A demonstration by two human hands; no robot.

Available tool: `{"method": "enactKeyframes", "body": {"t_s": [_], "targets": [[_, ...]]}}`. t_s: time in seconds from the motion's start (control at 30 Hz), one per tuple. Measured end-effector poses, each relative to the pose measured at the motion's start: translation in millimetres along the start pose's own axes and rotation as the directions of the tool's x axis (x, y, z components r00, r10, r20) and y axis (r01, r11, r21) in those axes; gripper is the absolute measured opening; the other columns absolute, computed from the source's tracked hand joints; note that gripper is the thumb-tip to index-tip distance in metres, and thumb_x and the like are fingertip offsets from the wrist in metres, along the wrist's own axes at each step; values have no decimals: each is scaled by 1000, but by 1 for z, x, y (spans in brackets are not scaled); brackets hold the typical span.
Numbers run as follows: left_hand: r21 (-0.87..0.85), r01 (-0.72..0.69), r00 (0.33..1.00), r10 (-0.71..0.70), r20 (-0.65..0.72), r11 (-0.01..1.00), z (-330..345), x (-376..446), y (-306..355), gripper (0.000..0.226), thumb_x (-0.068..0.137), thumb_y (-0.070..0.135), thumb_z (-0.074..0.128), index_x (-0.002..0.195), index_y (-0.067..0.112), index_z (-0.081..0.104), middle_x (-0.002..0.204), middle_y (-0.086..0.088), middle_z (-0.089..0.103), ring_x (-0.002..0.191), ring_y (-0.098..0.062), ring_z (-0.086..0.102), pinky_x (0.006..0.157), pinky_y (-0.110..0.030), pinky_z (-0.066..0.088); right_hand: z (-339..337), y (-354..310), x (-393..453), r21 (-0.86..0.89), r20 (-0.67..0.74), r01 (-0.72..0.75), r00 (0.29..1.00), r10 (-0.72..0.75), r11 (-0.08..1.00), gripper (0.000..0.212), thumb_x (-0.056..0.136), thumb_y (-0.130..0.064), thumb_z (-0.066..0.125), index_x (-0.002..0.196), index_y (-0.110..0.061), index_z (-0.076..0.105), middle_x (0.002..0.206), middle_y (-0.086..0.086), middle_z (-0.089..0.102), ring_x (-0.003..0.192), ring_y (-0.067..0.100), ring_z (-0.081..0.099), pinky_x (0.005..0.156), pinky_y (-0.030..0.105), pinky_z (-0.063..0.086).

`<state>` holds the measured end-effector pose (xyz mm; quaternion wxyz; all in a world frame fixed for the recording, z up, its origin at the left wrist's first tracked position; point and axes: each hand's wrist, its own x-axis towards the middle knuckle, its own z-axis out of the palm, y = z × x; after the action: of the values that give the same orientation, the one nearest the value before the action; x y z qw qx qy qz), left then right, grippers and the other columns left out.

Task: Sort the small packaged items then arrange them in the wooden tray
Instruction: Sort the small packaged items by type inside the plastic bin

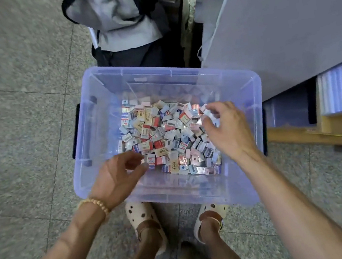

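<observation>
Clear plastic bin [247,95] on tiled floor [18,107], bottom covered with heap of small packaged items [167,138]. Right hand [225,130] over heap's right side, fingers curled, pinching few pale packets [208,113]. Left hand [117,175] at bin's near-left wall, fingers loosely curled, holding nothing, packets just beyond fingertips. Beaded bracelet [94,205] on left wrist. Wooden tray not in view.

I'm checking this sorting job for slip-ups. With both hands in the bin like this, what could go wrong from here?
The right hand pinches several small packets loosely; some could drop back into the mixed pile unsorted. The packets look much alike, so kinds may get confused. No wooden tray is in view, so carrying them out of the clear bin risks spills onto the floor.
</observation>
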<state>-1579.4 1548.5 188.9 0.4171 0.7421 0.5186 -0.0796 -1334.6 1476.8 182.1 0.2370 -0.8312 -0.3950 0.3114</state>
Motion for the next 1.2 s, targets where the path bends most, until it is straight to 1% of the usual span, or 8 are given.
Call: {"method": "enactKeyframes", "body": {"t_s": [0.27, 0.37, 0.53, 0.63, 0.83, 0.97, 1.1, 1.2], "targets": [[0, 10, 981, -10, -195, 1000, 11, 145, -37, 31, 91, 25, 65, 118, 12, 62, 112, -8, 66, 104, -23, 61, 91, -31, 48, 69, 33, 96, -121, 228, 134, 968, -104, 984, 38, 102, -29, 51, 136, -14, 53, 133, 6, 61, 122, 23, 57, 106, 40, 44], [42, -6, 969, 17, -247, 999, 25, 178, -47, 48, 92, 23, 62, 136, 12, 48, 136, -12, 51, 123, -28, 49, 102, -34, 38, 89, 46, 110, -154, 318, 153, 943, -97, 976, 41, 104, -32, 48, 140, -13, 47, 133, 8, 60, 120, 25, 58, 99, 35, 44], [171, -27, 986, 55, -159, 985, 47, 204, -60, 74, 88, 31, 67, 147, 6, 29, 150, -13, 25, 132, -29, 34, 110, -36, 32, 114, 60, 113, -343, 391, 214, 918, -68, 914, 48, 102, -40, 47, 139, -10, 46, 137, 12, 43, 134, 28, 34, 114, 41, 27], [313, -86, 992, 112, -65, 946, 54, 207, -60, 79, 83, 36, 71, 146, 9, 31, 140, -14, 33, 125, -32, 40, 105, -37, 37, 118, 67, 115, -415, 402, 220, 915, -38, 883, 45, 99, -47, 50, 127, -11, 54, 113, 5, 39, 121, 29, 38, 104, 42, 34], [561, -180, 978, 209, 13, 808, 49, 206, -63, 84, 72, 52, 74, 140, 18, 38, 137, -9, 41, 118, -29, 41, 99, -40, 41, 129, 70, 111, -503, 377, 325, 916, -135, 801, 44, 89, -50, 63, 114, -15, 54, 111, 1, 50, 105, 20, 40, 99, 41, 40], [521, -222, 975, 177, 135, 824, 46, 201, -61, 85, 68, 44, 81, 135, 19, 34, 120, -2, 58, 102, -21, 54, 87, -33, 49, 111, 62, 119, -405, 455, 317, 884, -111, 858, 27, 84, -33, 74, 97, -23, 53, 89, -8, 54, 90, 18, 54, 74, 32, 43], [542, -257, 964, 172, 203, 800, 52, 187, -63, 72, 73, 35, 81, 127, 19, 37, 106, 4, 51, 90, -17, 52, 73, -22, 41, 107, 65, 122, -433, 555, 335, 830, -45, 837, 30, 79, -22, 79, 100, -19, 58, 92, -3, 60, 85, 19, 58, 59, 27, 43], [582, -265, 963, 181, 200, 769, 52, 172, -66, 48, 78, 23, 75, 110, 23, 40, 103, 4, 53, 85, -15, 51, 66, -21, 38, 111, 69, 113, -465, 627, 353, 779, 21, 812, 31, 80, -22, 80, 102, -22, 58, 96, -3, 62, 87, 18, 60, 65, 27, 46]]}}
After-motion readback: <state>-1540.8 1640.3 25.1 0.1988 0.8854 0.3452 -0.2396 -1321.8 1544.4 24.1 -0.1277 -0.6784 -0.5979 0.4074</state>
